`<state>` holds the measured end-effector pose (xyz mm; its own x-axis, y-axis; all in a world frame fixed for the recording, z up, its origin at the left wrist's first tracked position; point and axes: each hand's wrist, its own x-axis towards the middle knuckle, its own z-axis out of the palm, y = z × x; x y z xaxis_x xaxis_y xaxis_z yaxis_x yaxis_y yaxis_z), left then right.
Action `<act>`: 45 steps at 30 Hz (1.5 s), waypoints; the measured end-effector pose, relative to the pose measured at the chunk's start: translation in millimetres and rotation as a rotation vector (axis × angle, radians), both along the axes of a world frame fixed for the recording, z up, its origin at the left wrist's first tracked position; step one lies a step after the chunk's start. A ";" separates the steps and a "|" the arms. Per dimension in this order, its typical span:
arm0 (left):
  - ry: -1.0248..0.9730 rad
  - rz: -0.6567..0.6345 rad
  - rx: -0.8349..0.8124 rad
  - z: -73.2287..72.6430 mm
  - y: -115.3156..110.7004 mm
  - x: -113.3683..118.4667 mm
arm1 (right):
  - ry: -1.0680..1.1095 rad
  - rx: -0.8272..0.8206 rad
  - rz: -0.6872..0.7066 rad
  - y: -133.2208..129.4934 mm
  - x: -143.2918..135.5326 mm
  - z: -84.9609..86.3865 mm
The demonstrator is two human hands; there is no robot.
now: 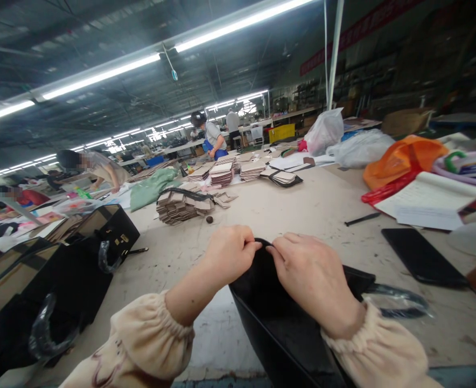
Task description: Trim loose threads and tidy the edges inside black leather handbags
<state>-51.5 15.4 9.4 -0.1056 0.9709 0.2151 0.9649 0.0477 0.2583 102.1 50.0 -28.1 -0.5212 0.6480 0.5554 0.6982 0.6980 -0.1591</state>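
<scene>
At near edge of bench (310, 202), black bag (286, 337): smooth, faintly shiny, open-mouthed, narrowing toward pinched rim (263, 242); wrapped handle (405, 312) out at right. Fingers of left hand (230, 252) and right hand (310, 272) both grasping rim, nearly meeting. Beyond hands, open stretch of bench, bounded by card stack (181, 207) ahead-left, phone (424, 256) at right, boxy bags (84, 269) at left.

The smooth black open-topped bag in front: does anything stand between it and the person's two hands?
Nothing visible does. The bare left hand and bare right hand both grip the rim of the smooth black open-topped bag directly.
</scene>
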 end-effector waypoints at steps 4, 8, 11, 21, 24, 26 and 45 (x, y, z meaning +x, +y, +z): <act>-0.400 -0.037 0.041 9.5 -23.6 -8.0 | 0.027 0.015 0.007 0.8 -1.1 -1.2; -0.795 0.098 0.166 2.0 -64.0 -16.0 | 0.052 0.023 0.002 1.7 -0.9 -2.6; -0.760 0.169 0.290 -23.8 -96.2 -3.9 | 0.055 0.018 0.004 0.6 0.0 -3.4; -0.028 -0.199 0.316 -53.8 -120.0 44.0 | -0.213 -0.167 -0.102 3.3 -8.5 15.7; -0.134 -0.224 0.310 -46.0 -119.3 26.1 | -0.314 -0.214 -0.085 5.3 -11.5 28.0; -0.214 -0.231 0.304 -41.1 -121.8 10.4 | -0.378 -0.254 -0.046 5.0 -11.4 35.9; -0.205 -0.114 0.125 -3.6 -52.0 -19.4 | -0.327 -0.381 0.102 -19.0 -3.8 35.7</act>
<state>-70.9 -36.6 5.7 -0.0509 0.9464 0.3190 0.8890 -0.1026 0.4463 98.3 31.0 7.6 -0.6991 0.7097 0.0867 0.6857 0.6999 -0.1998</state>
